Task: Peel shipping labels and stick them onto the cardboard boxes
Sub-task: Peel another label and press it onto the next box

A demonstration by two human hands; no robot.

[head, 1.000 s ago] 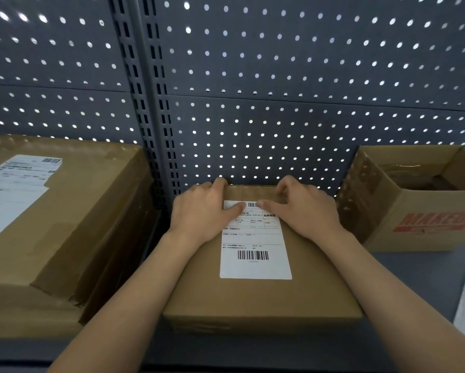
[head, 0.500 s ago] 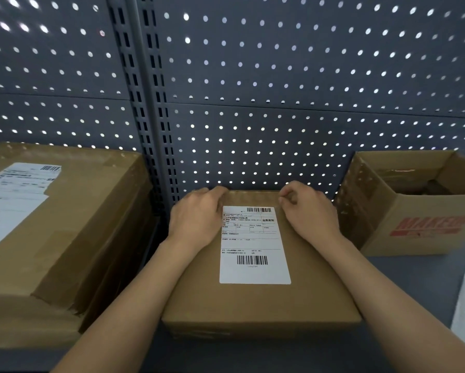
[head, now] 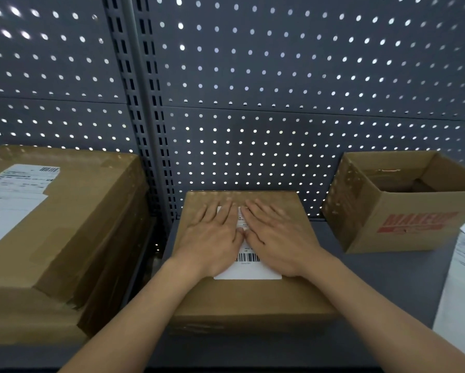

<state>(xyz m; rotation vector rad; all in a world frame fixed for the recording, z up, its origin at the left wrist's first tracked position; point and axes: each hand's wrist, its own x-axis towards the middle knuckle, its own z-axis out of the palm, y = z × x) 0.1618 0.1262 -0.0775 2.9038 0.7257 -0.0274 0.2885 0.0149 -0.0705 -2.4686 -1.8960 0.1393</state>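
Straight fingers [head: 220, 214] of the left hand [head: 212, 238] and right hand [head: 277, 238] lie flat, side by side, pressing the label [head: 249, 270] onto the middle box [head: 253, 300]. Uneven pressure could likely trap a crease or leave its near edge unstuck.

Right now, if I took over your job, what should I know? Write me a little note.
Left hand and right hand: both flat, fingers straight, pressing the label onto the middle box.
Done: that label lies on the box top; the big box on the left already carries labels.
To do: smooth the label down, lift both hands off, then label more boxes. The open box on the right shows no label from here.
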